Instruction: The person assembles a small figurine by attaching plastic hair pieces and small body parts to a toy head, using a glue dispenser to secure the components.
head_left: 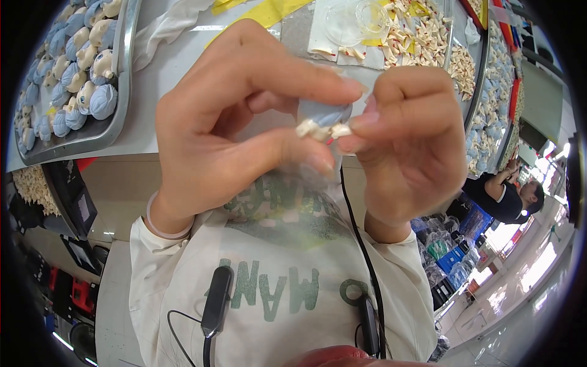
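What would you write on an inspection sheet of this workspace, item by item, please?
Surface: pale table, with a metal tray of blue-haired doll heads at left.
Job's things: blue-haired piece and small cream piece, blurred; whether they touch is unclear.
Clutter: white cloth, yellow sheet, clear round dishes beside many loose cream pieces.
Grippers: bare hands; left hand holds the blue-haired piece, right hand pinches the cream one.
Cables: black cable over the pale shirt.
Surroundings: another person at right.
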